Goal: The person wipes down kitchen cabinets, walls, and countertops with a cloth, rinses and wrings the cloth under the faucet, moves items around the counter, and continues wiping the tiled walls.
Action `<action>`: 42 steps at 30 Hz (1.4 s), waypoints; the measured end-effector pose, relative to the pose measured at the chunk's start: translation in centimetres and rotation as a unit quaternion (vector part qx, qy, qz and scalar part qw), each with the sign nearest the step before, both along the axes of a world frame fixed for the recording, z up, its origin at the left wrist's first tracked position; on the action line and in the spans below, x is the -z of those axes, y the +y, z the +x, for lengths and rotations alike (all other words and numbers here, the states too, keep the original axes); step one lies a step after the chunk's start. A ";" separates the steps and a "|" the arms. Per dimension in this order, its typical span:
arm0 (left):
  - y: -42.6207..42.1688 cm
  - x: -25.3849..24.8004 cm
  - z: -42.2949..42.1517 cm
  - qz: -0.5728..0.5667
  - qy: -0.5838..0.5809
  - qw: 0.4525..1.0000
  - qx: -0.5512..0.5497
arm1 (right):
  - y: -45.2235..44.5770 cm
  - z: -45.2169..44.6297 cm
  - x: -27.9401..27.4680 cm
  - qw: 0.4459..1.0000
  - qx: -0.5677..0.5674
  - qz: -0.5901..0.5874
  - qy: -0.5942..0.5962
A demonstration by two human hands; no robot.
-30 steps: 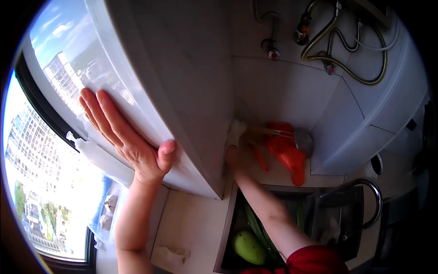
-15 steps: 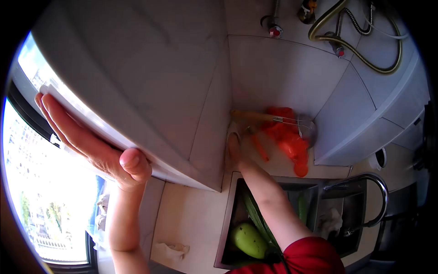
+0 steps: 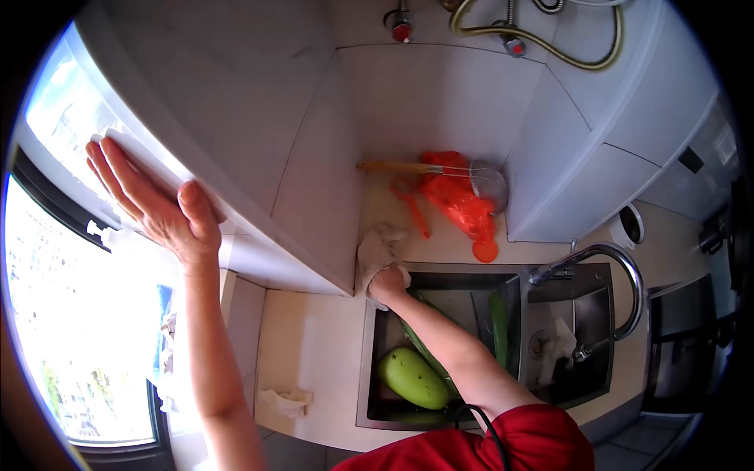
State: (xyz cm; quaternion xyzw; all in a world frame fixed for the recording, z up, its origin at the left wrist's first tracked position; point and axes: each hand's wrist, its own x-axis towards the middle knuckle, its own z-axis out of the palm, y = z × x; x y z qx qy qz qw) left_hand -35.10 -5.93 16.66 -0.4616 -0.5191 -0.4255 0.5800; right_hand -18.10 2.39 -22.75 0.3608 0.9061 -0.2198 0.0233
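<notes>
My left hand (image 3: pixel 161 216) rests with straight fingers and the thumb apart against the edge of the white tiled wall (image 3: pixel 228 224) by the window. My right hand (image 3: pixel 386 286) is closed on a crumpled, pale cloth (image 3: pixel 380 250) at the back left corner of the sink (image 3: pixel 366 369); its fingers are partly covered by the fabric. Below my right forearm, a large green gourd-like vegetable (image 3: pixel 412 378) lies in the left basin beside long green stalks. Another long green vegetable (image 3: pixel 500 328) lies on the basin's right side.
Behind the sink, a wooden-handled wire skimmer (image 3: pixel 400 167) lies across a red-orange bag (image 3: pixel 459 202). A curved faucet (image 3: pixel 632 275) stands over the right basin. A second crumpled cloth (image 3: pixel 287 403) is on the counter at left. Hoses (image 3: pixel 620 35) hang above.
My right hand has drawn back from the rear corner toward the sink's edge, and the cloth now shows in it. My left hand stays on the wall edge. The view has shifted.
</notes>
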 end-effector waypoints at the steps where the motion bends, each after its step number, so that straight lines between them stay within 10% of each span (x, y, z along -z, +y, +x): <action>1: -0.7 -0.3 1.0 -0.018 0.001 1.000 0.003 | 0.4 1.1 0.7 0.998 0.019 0.032 0.044; 3: -2.1 0.9 5.1 0.033 0.054 0.996 -0.064 | 1.5 2.6 2.4 0.938 0.073 0.217 0.259; 5: -3.7 5.6 9.4 -0.091 0.066 0.986 0.122 | 3.8 3.5 0.4 0.946 0.150 0.094 0.270; 7: -1.2 8.8 14.6 -0.295 -0.025 0.931 0.214 | 5.9 5.4 -2.3 0.936 0.217 -0.031 0.275; 10: 6.1 17.1 16.2 -0.410 -0.261 0.831 0.272 | 8.0 9.9 -5.4 0.932 0.044 0.273 0.235; 12: 11.1 26.7 14.7 -0.441 -0.353 0.782 0.264 | 8.3 11.5 -6.0 0.908 0.040 0.247 0.335; 14: 16.2 36.2 12.8 -0.529 -0.523 0.610 0.273 | 9.1 11.3 -5.0 0.915 0.030 0.246 0.317; 15: 17.4 36.2 13.3 -0.530 -0.522 0.609 0.274 | 8.6 11.4 -4.7 0.913 0.053 0.233 0.332; 17: 20.1 35.5 14.9 -0.325 -0.856 0.283 0.287 | 8.7 11.5 -4.1 0.918 0.064 0.205 0.333; 29: 28.9 47.8 11.7 -0.219 -0.862 0.287 0.356 | 9.3 11.3 -5.8 0.901 0.091 0.164 0.391; 36: 24.5 39.1 12.1 -0.040 -0.848 0.401 0.344 | 13.0 8.3 -2.9 0.956 0.123 0.019 0.266; 42: 20.8 35.4 13.7 0.024 -0.857 0.276 0.434 | 15.9 5.9 0.2 0.918 0.163 -0.009 0.363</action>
